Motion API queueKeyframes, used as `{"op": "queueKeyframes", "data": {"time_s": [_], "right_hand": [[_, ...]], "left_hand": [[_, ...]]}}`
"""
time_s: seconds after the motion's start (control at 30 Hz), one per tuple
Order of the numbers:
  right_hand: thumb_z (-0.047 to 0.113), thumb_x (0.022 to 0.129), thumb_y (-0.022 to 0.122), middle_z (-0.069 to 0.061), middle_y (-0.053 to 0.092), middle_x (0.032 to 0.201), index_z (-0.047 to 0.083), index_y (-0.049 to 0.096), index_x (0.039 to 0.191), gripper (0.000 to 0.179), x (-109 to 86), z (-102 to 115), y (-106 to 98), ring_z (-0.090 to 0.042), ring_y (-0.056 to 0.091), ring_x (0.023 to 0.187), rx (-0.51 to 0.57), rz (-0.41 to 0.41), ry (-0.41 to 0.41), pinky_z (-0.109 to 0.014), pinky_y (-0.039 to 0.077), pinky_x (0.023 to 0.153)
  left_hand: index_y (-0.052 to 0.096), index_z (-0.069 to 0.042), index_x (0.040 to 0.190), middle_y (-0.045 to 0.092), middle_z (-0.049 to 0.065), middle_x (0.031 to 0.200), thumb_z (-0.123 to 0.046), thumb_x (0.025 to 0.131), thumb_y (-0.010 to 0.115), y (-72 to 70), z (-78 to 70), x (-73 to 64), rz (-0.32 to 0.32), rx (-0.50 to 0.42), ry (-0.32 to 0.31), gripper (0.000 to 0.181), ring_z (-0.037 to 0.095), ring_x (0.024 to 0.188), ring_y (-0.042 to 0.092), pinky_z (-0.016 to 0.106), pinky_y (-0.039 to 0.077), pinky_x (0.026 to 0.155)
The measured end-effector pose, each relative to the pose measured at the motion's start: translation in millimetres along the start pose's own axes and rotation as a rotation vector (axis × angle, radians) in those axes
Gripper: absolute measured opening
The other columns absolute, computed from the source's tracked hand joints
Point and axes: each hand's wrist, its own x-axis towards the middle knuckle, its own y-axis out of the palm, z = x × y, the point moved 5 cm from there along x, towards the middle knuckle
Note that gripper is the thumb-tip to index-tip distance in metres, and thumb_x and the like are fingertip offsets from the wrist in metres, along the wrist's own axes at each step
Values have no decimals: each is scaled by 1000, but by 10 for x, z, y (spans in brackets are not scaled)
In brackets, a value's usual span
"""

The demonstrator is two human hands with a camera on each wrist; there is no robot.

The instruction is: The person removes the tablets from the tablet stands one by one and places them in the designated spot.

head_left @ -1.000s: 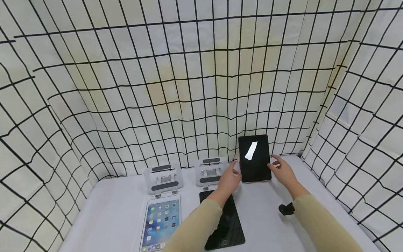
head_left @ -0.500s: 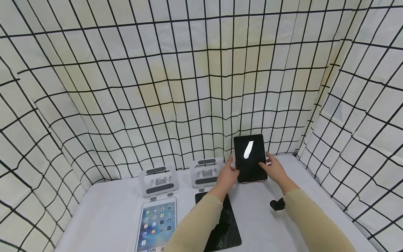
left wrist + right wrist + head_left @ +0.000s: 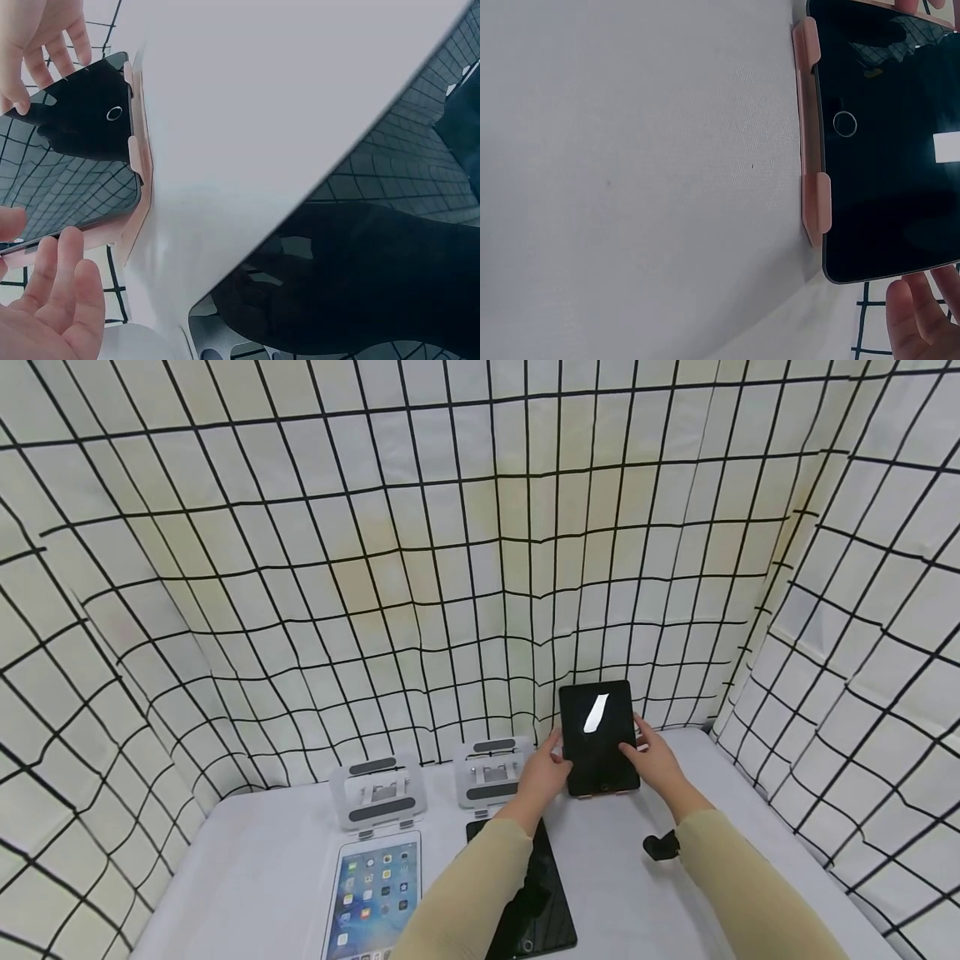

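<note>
A black tablet [image 3: 600, 743] with a round home button leans back upright on a pink stand [image 3: 811, 112], its lower edge behind the stand's two front lips. At the tablet's left edge, my left hand [image 3: 545, 774] pinches it low down, thumb at the front edge and fingers beside the back. My right hand [image 3: 651, 762] pinches the right edge, its thumb over the screen's border. In the left wrist view, both hands hold opposite sides of the tablet. Most of the stand is hidden behind the tablet.
Two grey-white folding stands [image 3: 381, 795] [image 3: 495, 774] stand left of the hands. A white tablet [image 3: 375, 893] with a lit screen lies before one. Another black tablet [image 3: 551, 893] lies flat, partly under my left forearm. Black-gridded white cloth walls [image 3: 450, 610] rise behind the white table [image 3: 247, 860].
Both hands stay at the edges of the upright tablet, with only slight finger shifts. The whole scene moved a little left in the head view, then held nearly steady.
</note>
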Motion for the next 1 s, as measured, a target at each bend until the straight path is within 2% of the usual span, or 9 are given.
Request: {"op": "queueKeyframes", "data": {"time_s": [0.3,0.5,0.67,0.77,0.87,1.0], "right_hand": [[26,101,55,-27,47,127,10,17,159,71,-8,-10,-32,-39,49,112,-9,-7,-26,-50,46,87],[25,102,55,-27,44,130,10,17,159,71,-23,-8,-62,-40,49,113,-11,3,-26,-50,47,89],[24,102,55,-27,44,130,11,17,159,69,-57,-17,-89,-40,52,112,-1,-1,-31,-49,48,85],[23,103,54,-25,45,131,13,18,160,68,-72,-50,-92,-39,53,113,4,-13,-47,-46,49,83],[21,103,53,-24,46,133,15,19,160,66,-87,-78,-82,-39,53,115,2,-33,-72,-46,50,84],[17,104,52,-23,48,131,15,21,159,64,-118,-76,-75,-39,53,114,11,-70,-95,-46,50,84]], "left_hand": [[38,-27,154,55,-2,86,-17,94,67,15,-13,-14,1,-44,14,67,12,72,51,27,42,59],[38,-27,154,57,0,94,-18,91,72,30,-33,-9,13,-49,39,72,14,79,52,30,44,64],[39,-24,154,58,1,102,-22,93,70,48,-16,-1,-3,-52,75,68,14,79,52,30,43,65],[44,-25,151,58,-1,105,-21,94,69,51,-5,2,-32,-85,90,62,11,78,53,28,44,63],[53,-25,145,60,-4,103,-18,94,69,28,-14,-1,-93,-112,112,53,10,80,54,27,45,65],[61,-25,137,64,-8,100,-15,94,69,-10,-40,-27,-164,-104,136,45,9,86,56,27,47,70]]}}
